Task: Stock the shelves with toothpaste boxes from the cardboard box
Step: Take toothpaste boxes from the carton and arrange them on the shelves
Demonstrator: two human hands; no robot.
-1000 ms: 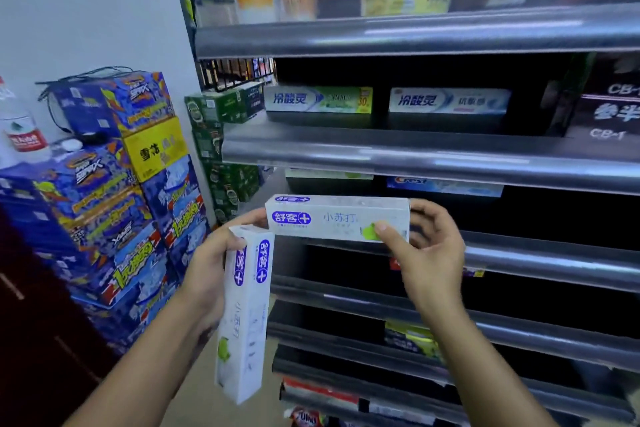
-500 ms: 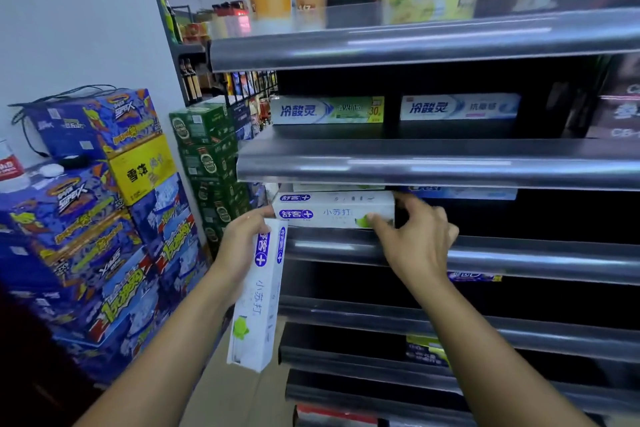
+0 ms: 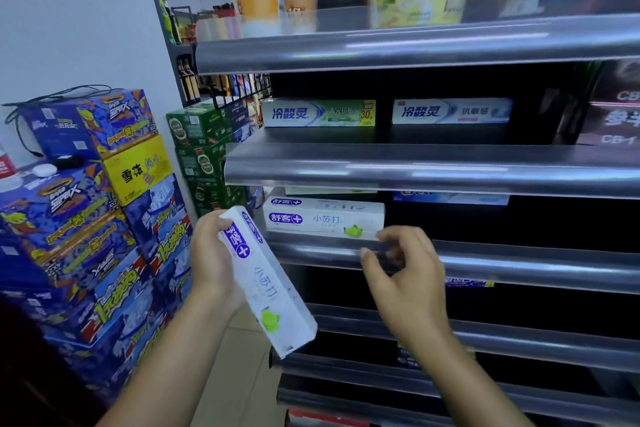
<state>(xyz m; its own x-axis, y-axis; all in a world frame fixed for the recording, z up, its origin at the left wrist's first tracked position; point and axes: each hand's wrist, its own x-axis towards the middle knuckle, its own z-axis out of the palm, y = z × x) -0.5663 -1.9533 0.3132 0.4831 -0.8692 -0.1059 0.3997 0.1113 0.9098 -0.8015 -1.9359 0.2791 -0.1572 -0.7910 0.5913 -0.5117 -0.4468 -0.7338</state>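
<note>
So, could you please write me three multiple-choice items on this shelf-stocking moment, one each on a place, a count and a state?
1. Where does the white toothpaste box with purple logo lie?
A. on the third shelf down, at its left end
B. on the top shelf
C. on the floor

2. How many toothpaste boxes stand on the shelf above it?
A. none
B. two
C. five

3. What is the right hand doing?
A. gripping a box
B. holding nothing, fingers loosely curled
C. resting flat on a shelf

Answers:
1 A, it sits behind that shelf's rail.
2 B, a green-striped box and a pale blue box show there.
3 B, only the left hand holds a box.
</note>
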